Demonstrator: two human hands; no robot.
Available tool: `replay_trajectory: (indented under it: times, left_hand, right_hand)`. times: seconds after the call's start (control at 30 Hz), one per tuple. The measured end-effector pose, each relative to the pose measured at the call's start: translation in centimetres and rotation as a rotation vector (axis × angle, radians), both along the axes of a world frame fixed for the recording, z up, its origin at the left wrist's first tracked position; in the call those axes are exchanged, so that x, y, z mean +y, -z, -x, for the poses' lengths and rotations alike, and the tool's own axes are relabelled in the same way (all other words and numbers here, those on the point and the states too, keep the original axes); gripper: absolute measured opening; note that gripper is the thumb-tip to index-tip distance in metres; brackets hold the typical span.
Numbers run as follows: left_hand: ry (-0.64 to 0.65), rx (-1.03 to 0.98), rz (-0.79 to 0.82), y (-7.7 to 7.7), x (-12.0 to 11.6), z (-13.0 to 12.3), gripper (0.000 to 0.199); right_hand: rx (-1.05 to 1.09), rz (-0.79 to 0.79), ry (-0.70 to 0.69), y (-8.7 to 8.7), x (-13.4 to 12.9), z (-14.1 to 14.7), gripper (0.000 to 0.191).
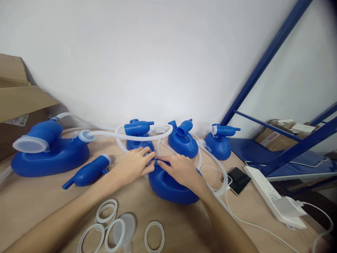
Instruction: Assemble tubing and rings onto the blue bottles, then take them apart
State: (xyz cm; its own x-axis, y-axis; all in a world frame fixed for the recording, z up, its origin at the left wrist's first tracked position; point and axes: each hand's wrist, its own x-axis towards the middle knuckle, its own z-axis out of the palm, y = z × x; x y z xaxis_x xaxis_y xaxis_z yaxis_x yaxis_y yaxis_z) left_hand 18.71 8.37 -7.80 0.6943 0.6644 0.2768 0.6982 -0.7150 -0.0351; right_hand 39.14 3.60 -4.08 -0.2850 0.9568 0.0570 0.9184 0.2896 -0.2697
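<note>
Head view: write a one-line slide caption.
Both hands at the neck of a blue bottle, white rings in front, more blue bottles behind.

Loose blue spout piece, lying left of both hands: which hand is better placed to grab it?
Probably the left hand: it's nearer the spout piece. The right hand would have to reach across it.
</note>
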Motion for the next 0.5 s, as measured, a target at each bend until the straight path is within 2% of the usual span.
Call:
replay_trajectory:
  times: [0.2,0.27,0.37,0.43,0.5]
  left_hand:
    - [-0.077,-0.039,0.015,-0.1,-0.7,-0.6,0.024]
    - [-0.038,-0.056,0.061,-0.5,-0.5,0.0,0.027]
    - [0.086,-0.043,0.099,-1.6,0.4,1.8,0.046]
    - [0.105,-0.051,0.073,-2.4,1.2,3.3,0.062]
    - [0.102,-0.103,0.029,-3.3,1.7,4.6,0.067]
  right_hand:
    - [0.014,-0.033,0.022,0.4,-0.1,0.0,0.037]
    - [0.044,-0.013,0.006,0.5,0.1,-0.2,0.036]
    - [0.122,0.030,-0.009,0.6,0.9,-1.1,0.035]
    - [0.214,0.042,-0.001,0.6,1.5,-2.0,0.036]
    - [0.315,0.024,-0.018,0.1,1.7,-2.9,0.037]
